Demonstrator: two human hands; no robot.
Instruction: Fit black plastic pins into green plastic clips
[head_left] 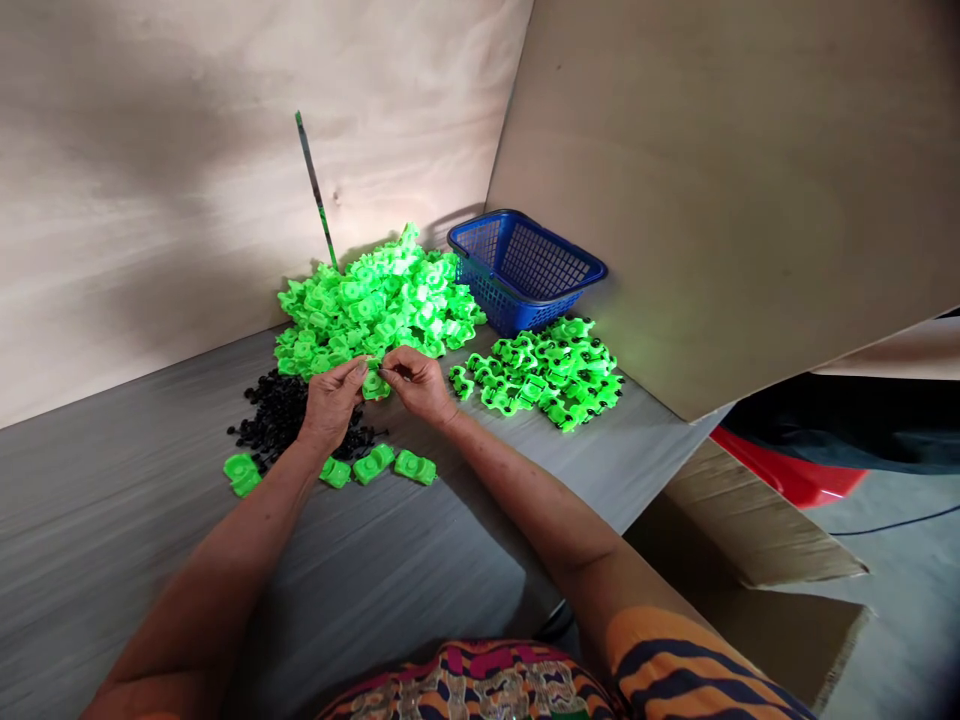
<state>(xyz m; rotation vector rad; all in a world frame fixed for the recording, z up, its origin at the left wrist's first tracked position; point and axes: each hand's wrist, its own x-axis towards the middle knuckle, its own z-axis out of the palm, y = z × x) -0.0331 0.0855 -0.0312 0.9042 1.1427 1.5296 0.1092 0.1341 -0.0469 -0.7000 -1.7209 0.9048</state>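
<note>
A single green plastic piece sits pinched between both hands, just in front of the big heap of green plastic pieces, which serves here as the landmark. The left hand has its grip closed on the near-left side of the piece, fingertips curled around its edge; the right hand closes its grip on the piece's right side, thumb and forefinger drawn tight together, and whether they also pinch some small part there is too fine to tell. Both hands hover just above the grey surface, touching each other only through the piece. To the left of the hands and in front of the heap's left end lies a scatter of small black parts, partly covered by the left wrist. Nearer the person than that scatter, a short row of loose green pieces lies flat on the surface, with one more pair at its left end. To the right of the heap lies a second, flatter pile of green pieces with black dots on them. Behind that pile and touching the heap's right end stands a blue plastic basket. A thin green-striped stick rises tilted from behind the heap against the plywood wall.
</note>
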